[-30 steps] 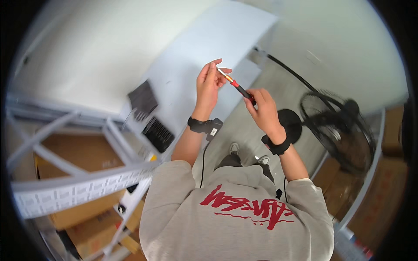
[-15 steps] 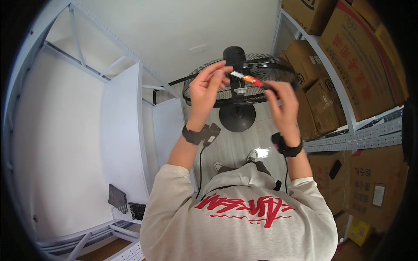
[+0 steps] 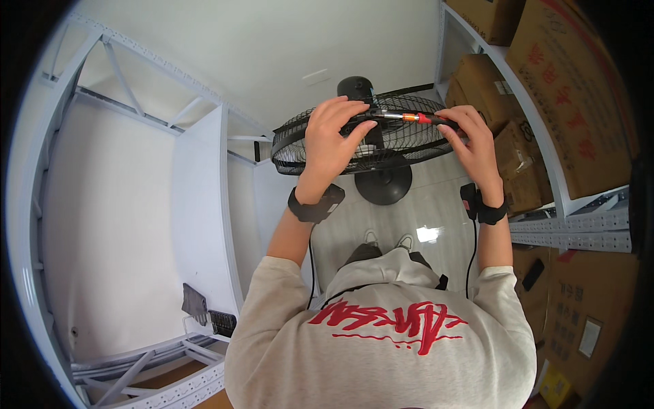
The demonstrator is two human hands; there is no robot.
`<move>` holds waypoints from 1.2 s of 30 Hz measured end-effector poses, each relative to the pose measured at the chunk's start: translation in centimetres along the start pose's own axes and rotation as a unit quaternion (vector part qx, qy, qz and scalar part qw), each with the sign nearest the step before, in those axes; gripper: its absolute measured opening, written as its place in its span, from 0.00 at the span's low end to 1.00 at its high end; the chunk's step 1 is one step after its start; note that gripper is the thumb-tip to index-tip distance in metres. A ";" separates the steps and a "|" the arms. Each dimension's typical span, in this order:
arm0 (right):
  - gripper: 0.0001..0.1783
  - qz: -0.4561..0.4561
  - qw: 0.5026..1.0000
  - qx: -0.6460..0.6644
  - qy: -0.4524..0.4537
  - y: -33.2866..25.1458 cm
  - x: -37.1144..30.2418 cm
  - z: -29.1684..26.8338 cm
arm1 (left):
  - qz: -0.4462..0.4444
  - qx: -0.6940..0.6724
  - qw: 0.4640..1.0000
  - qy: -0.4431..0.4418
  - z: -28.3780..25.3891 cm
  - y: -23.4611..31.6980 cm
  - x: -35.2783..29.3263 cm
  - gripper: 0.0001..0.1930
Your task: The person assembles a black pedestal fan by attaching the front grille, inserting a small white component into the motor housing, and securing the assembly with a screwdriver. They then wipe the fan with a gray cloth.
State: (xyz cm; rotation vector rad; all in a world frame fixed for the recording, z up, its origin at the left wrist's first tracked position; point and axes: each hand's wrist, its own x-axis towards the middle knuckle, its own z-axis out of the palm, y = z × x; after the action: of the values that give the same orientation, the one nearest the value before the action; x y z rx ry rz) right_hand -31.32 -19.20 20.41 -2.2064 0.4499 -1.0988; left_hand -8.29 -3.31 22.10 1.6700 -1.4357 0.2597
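A slim rod-shaped tool, much like a screwdriver [image 3: 410,117], lies almost level across the front of me. It has a red part, an orange band and a silver length. Its dark right end is gripped by my right hand [image 3: 472,140], between thumb and fingers. My left hand [image 3: 332,141] is closed at the tool's silver left end, fingers above and thumb below, around a dark piece I cannot make out. Behind and below both hands is a black fan [image 3: 293,140] with a wire cage; its round base [image 3: 383,186] rests on the floor.
White metal shelving [image 3: 201,198] stands at my left, with a grey cloth-like piece [image 3: 195,303] and a black case [image 3: 223,322] on it. Cardboard boxes [image 3: 572,102] fill the shelves on my right. Black cuffs with cables [image 3: 315,203] circle my wrists.
My right hand has moved right and the tool has turned from slanting to nearly level. My left hand has come in at its silver end. The view has shifted slightly.
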 end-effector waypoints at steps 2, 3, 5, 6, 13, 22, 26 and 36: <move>0.12 -0.003 1.000 0.003 -0.002 0.1 -0.1 0.3 | 0.000 -0.002 1.000 -0.005 0.1 0.1 -0.3 0.14; 0.12 -0.002 1.000 0.006 -0.004 0.1 -0.1 0.3 | 0.000 -0.006 1.000 -0.007 0.2 0.2 -0.3 0.14; 0.13 0.001 1.000 0.011 -0.006 0.1 0.0 0.4 | 0.000 -0.006 1.000 -0.006 0.1 0.1 -0.5 0.13; 0.12 0.000 1.000 0.008 -0.012 0.1 0.4 0.5 | 0.001 -0.011 1.000 -0.004 0.1 -0.3 -0.3 0.13; 0.13 -0.033 0.999 -0.023 -0.027 1.2 1.7 0.0 | -0.001 -0.022 1.000 0.006 0.3 -0.7 -0.1 0.12; 0.14 -0.053 0.997 -0.006 -0.047 1.6 2.3 -0.1 | -0.021 -0.020 1.000 0.010 0.1 -0.6 0.2 0.10; 0.15 -0.063 0.997 0.008 -0.051 2.3 2.2 -0.3 | -0.026 -0.017 0.999 0.011 0.2 -0.3 0.3 0.10; 0.12 -0.076 0.995 0.045 -0.056 2.3 2.9 -0.7 | -0.029 0.000 1.000 0.004 0.1 0.0 0.5 0.10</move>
State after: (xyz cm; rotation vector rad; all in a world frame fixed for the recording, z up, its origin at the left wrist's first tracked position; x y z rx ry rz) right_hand -30.16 -22.75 20.92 -2.2374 0.1835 -1.0448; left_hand -8.20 -3.73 22.40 1.7056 -1.3785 0.2346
